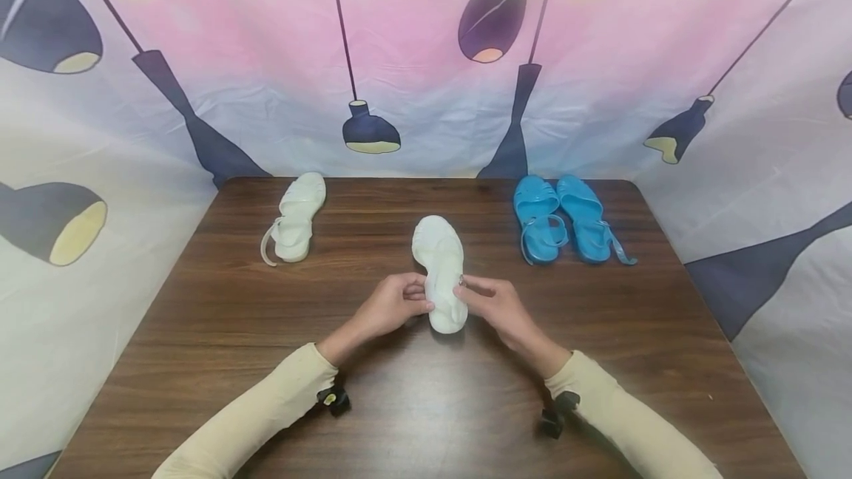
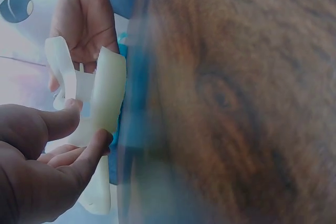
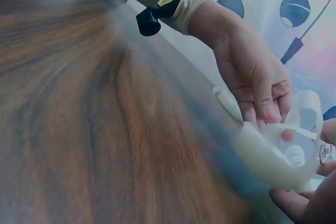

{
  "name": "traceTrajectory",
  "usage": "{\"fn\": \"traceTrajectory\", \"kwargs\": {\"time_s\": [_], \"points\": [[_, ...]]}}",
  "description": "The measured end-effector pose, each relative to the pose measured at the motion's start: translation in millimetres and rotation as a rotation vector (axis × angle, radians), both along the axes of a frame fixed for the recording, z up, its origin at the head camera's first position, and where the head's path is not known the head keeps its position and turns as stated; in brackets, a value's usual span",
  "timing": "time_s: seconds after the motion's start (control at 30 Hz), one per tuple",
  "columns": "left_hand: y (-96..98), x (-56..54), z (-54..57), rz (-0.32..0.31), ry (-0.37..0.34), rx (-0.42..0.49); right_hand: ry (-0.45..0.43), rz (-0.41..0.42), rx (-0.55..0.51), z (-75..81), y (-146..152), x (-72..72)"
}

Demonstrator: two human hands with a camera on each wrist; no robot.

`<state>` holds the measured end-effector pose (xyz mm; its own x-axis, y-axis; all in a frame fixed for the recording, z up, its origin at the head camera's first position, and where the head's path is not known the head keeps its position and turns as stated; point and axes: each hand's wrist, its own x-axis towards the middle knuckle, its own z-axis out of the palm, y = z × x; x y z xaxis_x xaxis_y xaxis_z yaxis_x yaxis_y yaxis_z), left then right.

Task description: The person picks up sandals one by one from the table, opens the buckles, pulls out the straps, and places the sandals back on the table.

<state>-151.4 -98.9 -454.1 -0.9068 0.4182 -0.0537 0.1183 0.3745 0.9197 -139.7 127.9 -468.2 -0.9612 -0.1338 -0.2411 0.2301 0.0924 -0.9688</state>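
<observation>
A white jelly sandal [image 1: 439,265] is held between both hands over the middle of the table, its toe pointing away from me. My left hand [image 1: 393,305] pinches its left side near the heel with thumb and fingers. On the opposite side, my right hand [image 1: 495,309] holds the ankle strap area, close to a small metal buckle [image 1: 461,281]. In the left wrist view the heel end of the sandal [image 2: 108,87] shows above the tabletop. The right wrist view has the strap [image 3: 310,103] standing up in a loop; the right fingers are partly out of frame.
Another white sandal [image 1: 302,213] lies at the back left with its strap out to the side. Two blue sandals [image 1: 538,205] stand side by side at the back right. The brown wooden table [image 1: 233,316] ends at a printed cloth backdrop [image 1: 426,35].
</observation>
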Motion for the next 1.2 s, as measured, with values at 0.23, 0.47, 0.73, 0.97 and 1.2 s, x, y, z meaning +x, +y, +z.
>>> {"fn": "traceTrajectory", "kwargs": {"time_s": [0.23,0.47,0.73,0.97,1.2], "points": [[-7.0,-3.5,9.9,0.008,0.005,-0.026,0.028,-0.019,-0.003,7.2,-8,-3.1],[-16.3,-7.5,16.2,0.005,0.014,-0.035,0.016,-0.005,-0.075,10.7,-17,-11.0],[-29.5,-16.5,24.1,0.015,0.025,-0.005,0.018,0.014,-0.096,16.3,-30,-23.0],[-41.7,-23.3,32.3,0.055,0.011,0.008,0.017,0.026,-0.135,23.2,-44,-34.0],[-54.6,-32.2,35.8,0.085,0.015,0.002,0.035,0.031,-0.205,27.4,-59,-45.9]]}}
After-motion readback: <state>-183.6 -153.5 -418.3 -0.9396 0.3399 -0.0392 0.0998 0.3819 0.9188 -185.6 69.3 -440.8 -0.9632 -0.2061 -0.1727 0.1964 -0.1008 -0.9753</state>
